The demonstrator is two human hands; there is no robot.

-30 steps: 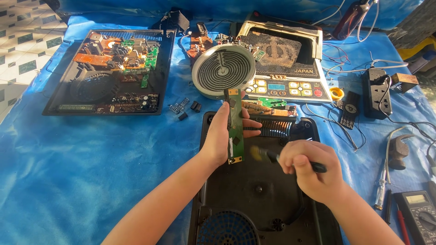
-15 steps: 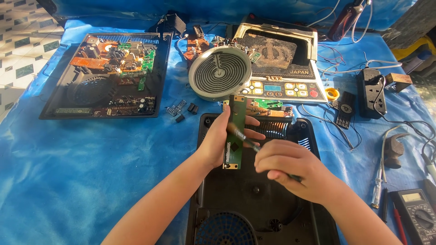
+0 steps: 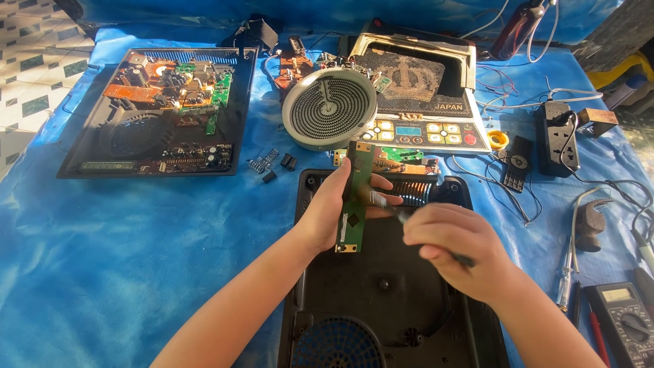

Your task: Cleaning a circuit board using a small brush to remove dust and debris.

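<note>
From the head camera, both forearms reach up from the bottom edge over a blue tarp (image 3: 136, 259) spread as the work surface. The left hand (image 3: 327, 211) comes in on a diagonal from the lower left, wrist straight, thumb on the near side and fingers curled around the far side of a long narrow green circuit board (image 3: 355, 197), which it holds upright on its long axis above the far end of an empty black appliance base (image 3: 381, 300) lying near the tarp's front edge. The right hand (image 3: 453, 252) enters from the lower right, knuckles up, fingers closed tight around the dark handle of a small brush (image 3: 392, 206); its bristle tip lies against the face of the board about midway along. Behind the hands, toward the far edge, lie a round heating coil (image 3: 330, 109) and a control panel (image 3: 426, 133); an opened unit with boards (image 3: 163, 109) sits at the far left corner, and a multimeter (image 3: 623, 320) at the right front corner.
</note>
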